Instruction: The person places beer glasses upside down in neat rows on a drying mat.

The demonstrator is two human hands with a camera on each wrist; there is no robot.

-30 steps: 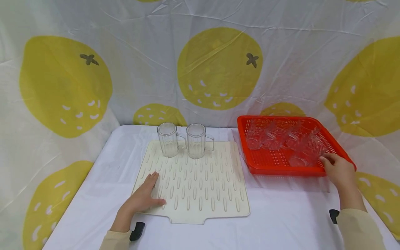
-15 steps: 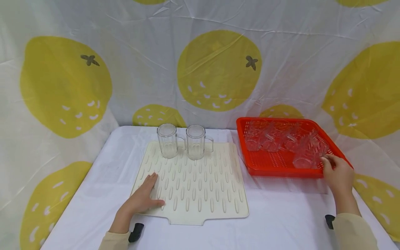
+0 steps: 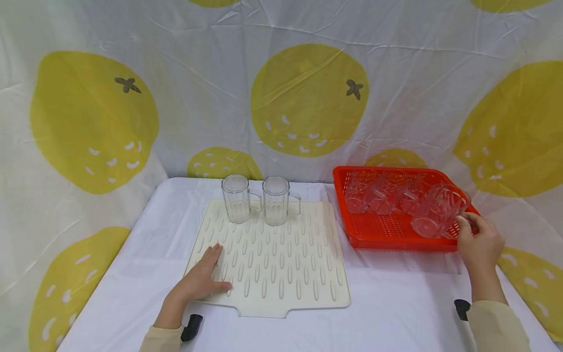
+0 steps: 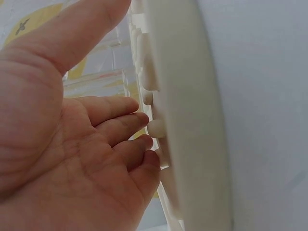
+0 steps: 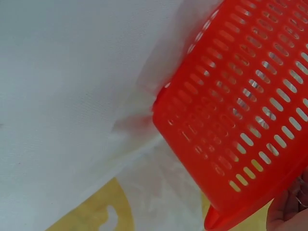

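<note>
My right hand (image 3: 480,240) pinches the handle of a clear glass mug (image 3: 433,217) at the front right of the red basket (image 3: 374,243). This mug is tilted, with its mouth toward the upper right. In the right wrist view only a bit of the hand (image 5: 288,211) shows beside the basket wall (image 5: 240,120). My left hand (image 3: 200,278) rests with fingers extended on the left front of a cream ridged mat (image 3: 281,259). Fingertips (image 4: 144,118) meet the mat's ridges in the left wrist view. Two glass mugs (image 3: 237,200) (image 3: 276,203) stand upright at the mat's back edge, handles to the right.
Several more glass mugs (image 3: 380,195) lean in the back of the basket. A white cloth (image 3: 396,303) covers the table. Behind it hangs a curtain (image 3: 198,98) with yellow fruit prints.
The mug in my right hand has risen a little in the basket, and its mouth now stands clear above the rim. My left hand and the two mugs on the mat stay put.
</note>
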